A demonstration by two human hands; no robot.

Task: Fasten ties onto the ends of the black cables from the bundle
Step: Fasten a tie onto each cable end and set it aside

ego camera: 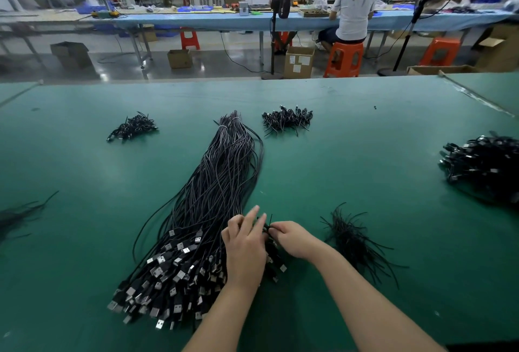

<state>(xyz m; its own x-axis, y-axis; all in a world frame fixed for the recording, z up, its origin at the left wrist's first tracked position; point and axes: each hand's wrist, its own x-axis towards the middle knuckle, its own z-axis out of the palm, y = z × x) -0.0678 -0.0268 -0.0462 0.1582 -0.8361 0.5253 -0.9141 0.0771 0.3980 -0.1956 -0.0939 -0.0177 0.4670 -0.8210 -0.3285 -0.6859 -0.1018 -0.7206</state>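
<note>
The bundle [213, 211] lies fanned across the green worktop [365, 155], plug ends nearest the person. Both hands meet at its right edge: the left hand [245, 247] rests on the cables with fingers loosely spread, and the right hand [292, 239] pinches a thin tie [270, 221] (spares [351, 236] lie just right). The cables look light, limp and slippery; hold them just behind the stiff plugs [168, 275].
</note>
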